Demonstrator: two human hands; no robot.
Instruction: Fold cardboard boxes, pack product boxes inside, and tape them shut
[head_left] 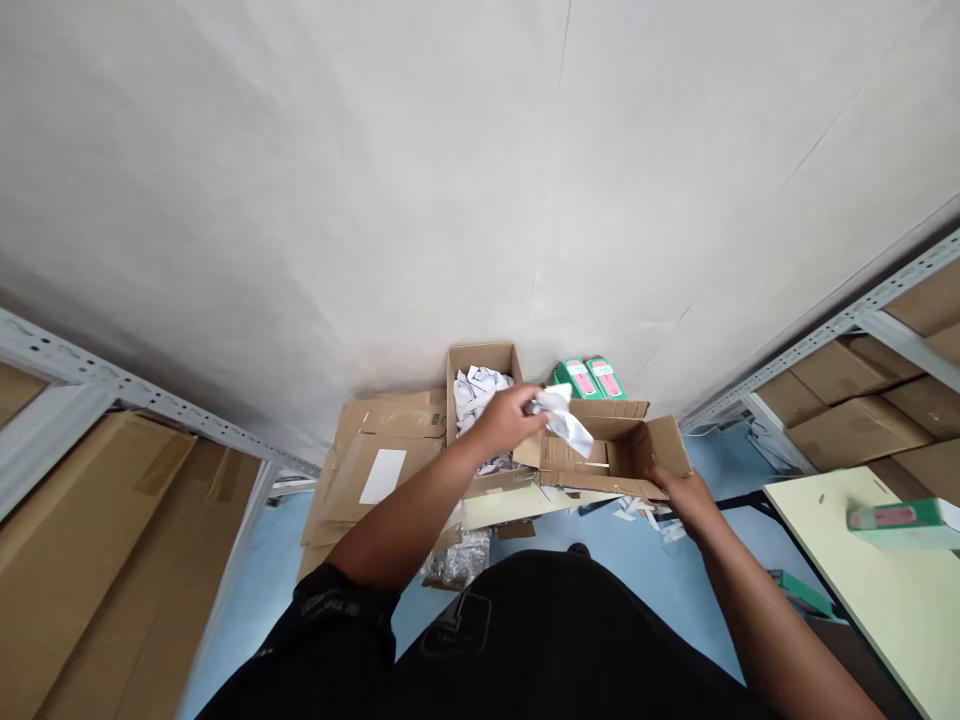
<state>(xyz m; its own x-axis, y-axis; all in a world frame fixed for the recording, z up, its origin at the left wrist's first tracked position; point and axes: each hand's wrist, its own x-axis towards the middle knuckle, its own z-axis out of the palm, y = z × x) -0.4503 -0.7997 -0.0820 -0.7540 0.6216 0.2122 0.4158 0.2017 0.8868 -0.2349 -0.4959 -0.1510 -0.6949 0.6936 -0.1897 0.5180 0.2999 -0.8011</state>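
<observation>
left hand fingers pinched on crumpled white paper just over the open small box | right hand fingers wrapped on that box's near edge; inside hard to see | tall box behind is stuffed with paper scraps; two green packs by the wall

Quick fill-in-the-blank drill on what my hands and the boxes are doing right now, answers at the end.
1. The left hand pinches a crumpled piece of white ____.
2. The right hand grips the near edge of an open ____ box.
3. The taller open box against the wall is filled with crumpled white ____.
4. The two small cartons standing behind the held box are ____ in colour.

Missing words: paper; cardboard; paper; green.
</observation>
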